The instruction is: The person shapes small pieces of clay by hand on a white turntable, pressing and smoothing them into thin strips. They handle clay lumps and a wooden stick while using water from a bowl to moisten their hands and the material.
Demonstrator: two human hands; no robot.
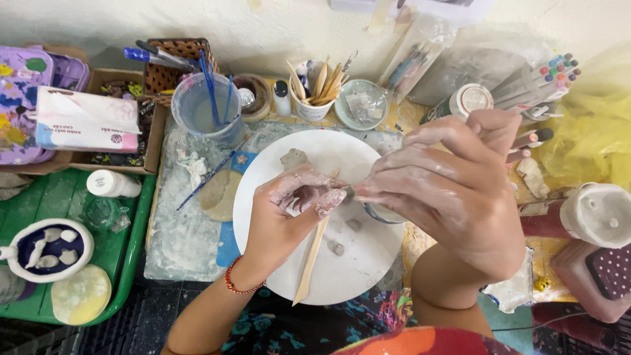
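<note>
clay piece (pixel 309 192) sits pinched in your left hand (pixel 289 210) while your right hand (pixel 453 190) grips a tool against it, mid-shaping; next calls for light, steady pressure.

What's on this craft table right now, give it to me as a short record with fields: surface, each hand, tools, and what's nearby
surface: round white board, smeared with clay, a few small clay lumps on it
left hand: clay-coated, pinching a small clay piece over the board
right hand: clay-coated, fingertips meeting the left hand's
tools: wooden modelling stick lying on the board under the left hand
nearby: plastic cup of water with blue brushes, cup of wooden tools, green tray at left
</note>
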